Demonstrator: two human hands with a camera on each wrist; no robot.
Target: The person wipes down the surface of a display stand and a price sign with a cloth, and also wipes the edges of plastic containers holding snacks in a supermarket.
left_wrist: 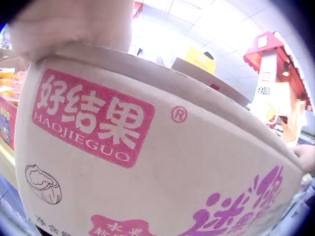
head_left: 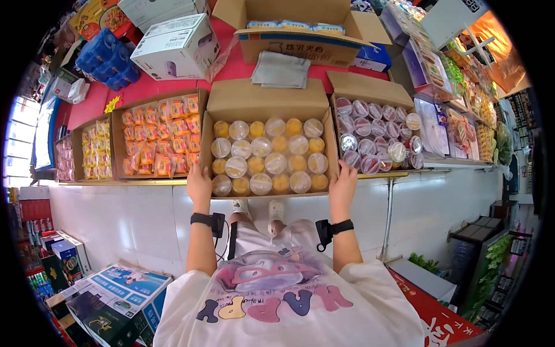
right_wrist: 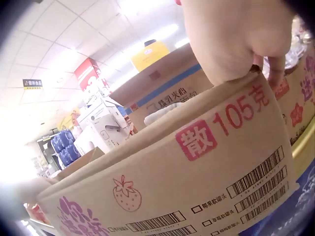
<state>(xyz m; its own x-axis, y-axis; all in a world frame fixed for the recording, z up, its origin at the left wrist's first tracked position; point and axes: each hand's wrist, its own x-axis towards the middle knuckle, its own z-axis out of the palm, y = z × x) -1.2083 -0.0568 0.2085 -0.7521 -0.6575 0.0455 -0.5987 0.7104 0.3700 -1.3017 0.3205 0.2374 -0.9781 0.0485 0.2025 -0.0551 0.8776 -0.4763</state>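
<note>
A cardboard box (head_left: 231, 104) of clear, round-lidded cups (head_left: 279, 143) is in front of me, several rows deep, many of them yellow. My left hand (head_left: 199, 184) grips its front left corner, and my right hand (head_left: 344, 185) grips the front right corner. Printed cardboard of the box's front (left_wrist: 162, 147) fills the left wrist view, below the left hand (left_wrist: 74, 29). In the right wrist view the right hand (right_wrist: 241, 44) bends over the top edge, with fingertips partly hidden behind the cardboard.
Left of the box stands a carton of orange packets (head_left: 159, 136); to its right, a carton of red-lidded cups (head_left: 378, 133). Behind are a larger open carton (head_left: 295, 49) with a grey cloth (head_left: 281, 69) over its front, and a white box (head_left: 173, 52) on the red surface.
</note>
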